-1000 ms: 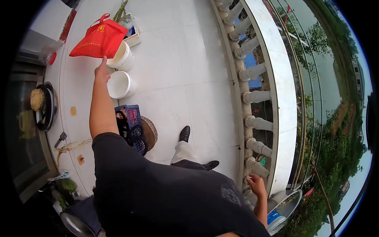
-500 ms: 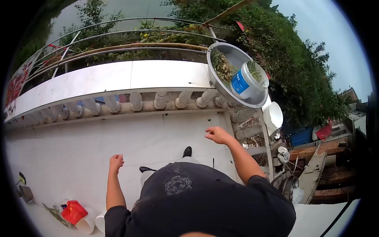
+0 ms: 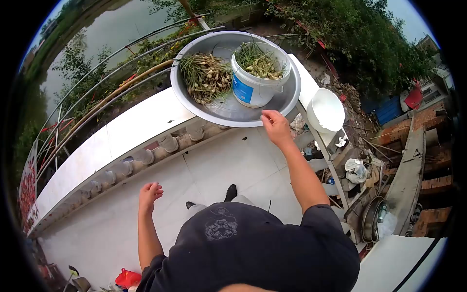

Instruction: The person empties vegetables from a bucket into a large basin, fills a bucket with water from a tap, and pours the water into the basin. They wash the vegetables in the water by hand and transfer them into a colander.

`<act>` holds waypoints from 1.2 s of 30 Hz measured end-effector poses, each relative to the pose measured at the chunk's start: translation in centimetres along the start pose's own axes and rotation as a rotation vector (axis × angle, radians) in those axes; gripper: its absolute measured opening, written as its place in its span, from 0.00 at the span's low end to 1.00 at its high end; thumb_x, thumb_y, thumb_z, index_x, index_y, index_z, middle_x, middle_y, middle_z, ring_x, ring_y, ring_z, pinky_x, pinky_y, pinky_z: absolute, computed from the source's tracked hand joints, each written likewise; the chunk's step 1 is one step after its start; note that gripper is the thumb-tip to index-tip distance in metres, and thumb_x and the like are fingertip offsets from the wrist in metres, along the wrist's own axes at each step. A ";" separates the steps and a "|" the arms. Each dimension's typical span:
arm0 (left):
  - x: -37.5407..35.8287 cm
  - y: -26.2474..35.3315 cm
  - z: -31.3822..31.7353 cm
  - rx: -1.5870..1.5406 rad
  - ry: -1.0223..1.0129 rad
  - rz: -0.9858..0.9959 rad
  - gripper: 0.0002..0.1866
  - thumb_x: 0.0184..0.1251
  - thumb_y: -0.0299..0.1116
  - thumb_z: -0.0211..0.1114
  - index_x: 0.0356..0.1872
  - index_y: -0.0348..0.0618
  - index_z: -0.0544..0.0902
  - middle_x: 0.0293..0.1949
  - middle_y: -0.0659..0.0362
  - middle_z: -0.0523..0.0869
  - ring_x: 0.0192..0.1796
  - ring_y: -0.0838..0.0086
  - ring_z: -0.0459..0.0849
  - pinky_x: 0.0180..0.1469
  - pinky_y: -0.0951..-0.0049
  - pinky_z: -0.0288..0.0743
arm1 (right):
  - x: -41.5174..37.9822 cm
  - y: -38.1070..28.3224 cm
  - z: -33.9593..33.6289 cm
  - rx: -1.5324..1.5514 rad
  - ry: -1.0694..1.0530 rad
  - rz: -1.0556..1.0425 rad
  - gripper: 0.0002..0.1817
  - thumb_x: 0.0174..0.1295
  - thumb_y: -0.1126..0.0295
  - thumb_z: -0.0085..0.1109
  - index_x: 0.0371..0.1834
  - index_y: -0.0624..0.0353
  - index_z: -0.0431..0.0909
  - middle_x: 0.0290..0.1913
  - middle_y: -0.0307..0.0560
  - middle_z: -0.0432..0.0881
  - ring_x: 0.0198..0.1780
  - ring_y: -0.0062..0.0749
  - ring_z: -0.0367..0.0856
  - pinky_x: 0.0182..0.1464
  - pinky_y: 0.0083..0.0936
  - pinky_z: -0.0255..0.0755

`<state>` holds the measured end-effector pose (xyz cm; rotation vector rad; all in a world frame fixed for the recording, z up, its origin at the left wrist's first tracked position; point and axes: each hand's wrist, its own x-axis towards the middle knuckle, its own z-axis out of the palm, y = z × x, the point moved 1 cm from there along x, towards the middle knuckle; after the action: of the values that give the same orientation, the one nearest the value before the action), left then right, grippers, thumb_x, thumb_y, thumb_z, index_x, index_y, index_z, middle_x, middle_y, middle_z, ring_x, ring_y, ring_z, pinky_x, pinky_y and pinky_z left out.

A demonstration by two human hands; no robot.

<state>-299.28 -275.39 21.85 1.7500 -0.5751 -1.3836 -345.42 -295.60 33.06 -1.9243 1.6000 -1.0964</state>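
Observation:
My right hand (image 3: pixel 276 126) is at the near rim of a wide grey metal basin (image 3: pixel 228 119); its fingers are loosely bent and hold nothing. Inside the basin, a heap of small onion-like bulbs (image 3: pixel 206 78) with green tops lies on the left. Beside it stands a white bucket (image 3: pixel 267 92) with a blue label, filled with more green-topped bulbs (image 3: pixel 260 61). Lower down, over the tiled floor, my left hand (image 3: pixel 151 195) hangs in the air, empty, with fingers half bent and apart.
The basin rests on the corner of a white balustrade ledge (image 3: pixel 112 136). On the ledge to its right sits a white bowl (image 3: pixel 325 111). Metal rails (image 3: pixel 112 92) run beyond the ledge. At lower right are metal pans (image 3: pixel 372 219) and a plank (image 3: pixel 411 165); a red bag (image 3: pixel 128 278) lies at lower left.
The basin now appears nearer and further left, its contents in fuller view. My right hand has moved up to its near rim. My left hand's fingers have loosened.

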 end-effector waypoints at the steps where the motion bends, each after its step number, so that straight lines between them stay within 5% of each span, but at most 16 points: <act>1: 0.2 2.0 2.1 -0.008 -0.038 0.039 0.16 0.64 0.38 0.60 0.42 0.32 0.78 0.36 0.53 0.82 0.33 0.72 0.82 0.37 0.74 0.79 | 2.3 0.3 0.1 -0.126 0.077 -0.200 0.13 0.54 0.70 0.60 0.41 0.63 0.78 0.37 0.49 0.80 0.38 0.39 0.79 0.43 0.30 0.73; 2: 0.4 4.0 4.1 -0.016 -0.076 0.077 0.16 0.64 0.38 0.60 0.42 0.33 0.78 0.36 0.53 0.82 0.34 0.72 0.82 0.38 0.74 0.79 | 4.5 0.7 0.3 -0.252 0.152 -0.400 0.14 0.53 0.71 0.61 0.43 0.62 0.78 0.40 0.49 0.80 0.42 0.40 0.78 0.47 0.31 0.72; 5: 0.9 9.4 10.1 -0.043 -0.200 0.141 0.15 0.66 0.36 0.59 0.43 0.32 0.78 0.37 0.53 0.82 0.35 0.72 0.82 0.40 0.74 0.78 | 10.1 1.1 1.0 -0.499 0.308 -0.510 0.11 0.49 0.71 0.61 0.37 0.59 0.76 0.36 0.50 0.79 0.45 0.42 0.76 0.49 0.38 0.68; 11: 5.6 17.0 20.7 -0.086 -0.553 0.151 0.16 0.67 0.35 0.57 0.46 0.31 0.77 0.38 0.52 0.83 0.37 0.71 0.83 0.43 0.72 0.79 | 16.1 6.3 2.6 -0.699 -0.174 -0.361 0.16 0.50 0.56 0.65 0.27 0.56 0.73 0.26 0.45 0.77 0.35 0.40 0.77 0.41 0.39 0.68; 15: 14.2 18.7 28.8 -0.220 -0.664 -0.171 0.20 0.67 0.38 0.57 0.51 0.30 0.72 0.45 0.46 0.79 0.44 0.64 0.81 0.46 0.67 0.78 | 17.5 6.8 2.7 -0.696 -0.229 -0.326 0.20 0.52 0.49 0.60 0.20 0.54 0.72 0.20 0.42 0.75 0.27 0.40 0.76 0.32 0.37 0.70; 18: 20.6 17.5 34.9 -0.177 -0.554 -0.339 0.28 0.67 0.44 0.56 0.56 0.27 0.66 0.51 0.40 0.74 0.50 0.56 0.78 0.50 0.62 0.76 | 18.3 7.0 3.0 -0.579 -0.107 -0.403 0.23 0.53 0.52 0.62 0.12 0.55 0.66 0.16 0.43 0.71 0.20 0.40 0.71 0.22 0.36 0.63; 21: 24.4 15.2 39.1 -0.138 -0.402 -0.454 0.34 0.66 0.51 0.54 0.58 0.26 0.63 0.54 0.37 0.71 0.53 0.51 0.75 0.52 0.57 0.74 | 20.3 6.2 2.3 -0.534 -0.064 -0.356 0.24 0.53 0.53 0.62 0.11 0.56 0.65 0.14 0.44 0.70 0.19 0.43 0.70 0.22 0.36 0.63; 26: 24.8 16.7 42.8 -0.286 -0.354 -0.521 0.41 0.68 0.60 0.42 0.63 0.25 0.56 0.62 0.33 0.62 0.65 0.48 0.63 0.64 0.50 0.60 | 27.4 5.5 -0.8 -0.408 0.015 -0.041 0.24 0.56 0.51 0.58 0.12 0.56 0.69 0.15 0.48 0.73 0.21 0.46 0.73 0.24 0.38 0.64; 29: 20.2 22.0 42.0 -0.563 -0.301 -0.201 0.38 0.69 0.58 0.42 0.61 0.27 0.60 0.58 0.36 0.68 0.60 0.53 0.72 0.57 0.55 0.71 | 29.4 6.3 -2.7 -0.191 0.041 0.148 0.26 0.59 0.49 0.55 0.16 0.60 0.73 0.16 0.50 0.73 0.19 0.42 0.71 0.25 0.36 0.62; 31: 20.8 22.3 40.0 -0.208 -0.181 -0.021 0.31 0.69 0.57 0.43 0.46 0.34 0.77 0.39 0.47 0.82 0.39 0.64 0.83 0.41 0.59 0.79 | 30.2 7.4 -3.7 -0.022 0.014 0.235 0.26 0.59 0.49 0.55 0.17 0.62 0.74 0.14 0.48 0.71 0.18 0.36 0.69 0.25 0.33 0.62; 32: 20.1 24.0 38.4 0.056 -0.148 0.071 0.30 0.69 0.56 0.44 0.36 0.35 0.79 0.31 0.51 0.82 0.31 0.68 0.81 0.34 0.63 0.77 | 30.4 8.4 -3.8 0.138 0.009 0.262 0.24 0.62 0.54 0.58 0.16 0.63 0.74 0.16 0.31 0.68 0.20 0.15 0.61 0.22 0.21 0.56; 35: 17.3 30.1 36.7 0.415 0.003 0.241 0.32 0.68 0.53 0.49 0.16 0.33 0.77 0.13 0.55 0.76 0.18 0.71 0.74 0.25 0.65 0.69 | 30.6 11.9 -2.6 0.472 0.022 0.424 0.22 0.63 0.56 0.57 0.18 0.62 0.75 0.16 0.29 0.68 0.20 0.15 0.60 0.21 0.20 0.54; 36: 17.2 31.4 36.9 0.506 0.066 0.378 0.31 0.68 0.52 0.50 0.16 0.32 0.76 0.13 0.52 0.75 0.18 0.69 0.75 0.25 0.64 0.68 | 30.4 13.5 -2.2 0.495 0.000 0.477 0.18 0.66 0.58 0.53 0.26 0.62 0.76 0.20 0.34 0.72 0.22 0.18 0.66 0.24 0.20 0.62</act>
<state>-325.07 -317.89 35.08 1.9315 -1.2303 -0.9611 -354.58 -327.61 33.90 -1.1518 1.4973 -1.1411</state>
